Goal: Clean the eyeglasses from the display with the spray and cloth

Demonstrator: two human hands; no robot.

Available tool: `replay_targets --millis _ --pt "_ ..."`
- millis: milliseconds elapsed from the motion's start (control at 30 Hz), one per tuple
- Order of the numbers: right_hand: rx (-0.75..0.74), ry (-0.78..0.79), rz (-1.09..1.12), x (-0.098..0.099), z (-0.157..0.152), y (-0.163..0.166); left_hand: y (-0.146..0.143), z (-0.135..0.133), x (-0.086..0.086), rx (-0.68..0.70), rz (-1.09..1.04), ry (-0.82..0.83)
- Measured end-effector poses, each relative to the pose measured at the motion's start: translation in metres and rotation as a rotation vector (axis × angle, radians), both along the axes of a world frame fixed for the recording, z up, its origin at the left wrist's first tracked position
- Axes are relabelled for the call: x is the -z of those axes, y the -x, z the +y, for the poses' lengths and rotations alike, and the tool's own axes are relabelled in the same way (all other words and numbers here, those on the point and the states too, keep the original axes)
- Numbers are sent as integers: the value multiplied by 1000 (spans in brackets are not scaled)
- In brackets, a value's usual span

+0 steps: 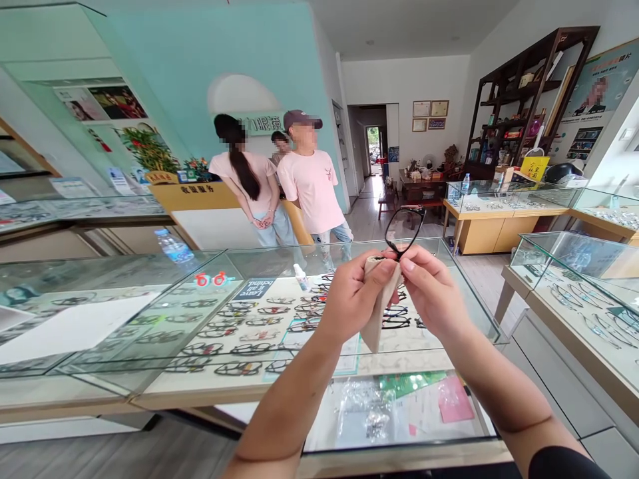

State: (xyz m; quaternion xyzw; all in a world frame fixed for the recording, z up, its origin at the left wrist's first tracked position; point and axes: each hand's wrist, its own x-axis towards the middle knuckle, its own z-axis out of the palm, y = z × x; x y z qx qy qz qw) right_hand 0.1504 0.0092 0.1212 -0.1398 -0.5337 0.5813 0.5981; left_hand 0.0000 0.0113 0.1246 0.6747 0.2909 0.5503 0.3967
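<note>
A pair of black-framed eyeglasses (403,233) is held up between my two hands above the glass display case, one lens standing upright. My left hand (357,293) is closed around a beige cleaning cloth (375,322), pinching it over the lower part of the glasses. The cloth's tail hangs down below the fingers. With thumb and fingertips my right hand (432,286) pinches the frame near its middle. The other lens is hidden by the cloth and my left fingers.
Rows of eyeglasses (259,311) lie inside the glass case, with a small white spray bottle (301,277) above them. A water bottle (174,246) and white papers (74,326) are on the left. An open drawer (319,419) holds packets. Two people in pink shirts (314,186) stand beyond the case.
</note>
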Motion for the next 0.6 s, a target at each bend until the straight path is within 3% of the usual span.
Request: replay_targets --millis 267,467,600 --pt "90 131 3 -3 3 -6 7 0 -6 99 172 -72" --pt "110 225 21 -7 3 -11 14 5 -5 166 281 -35" --pt "179 195 48 -4 9 -12 17 8 -6 168 266 -26"
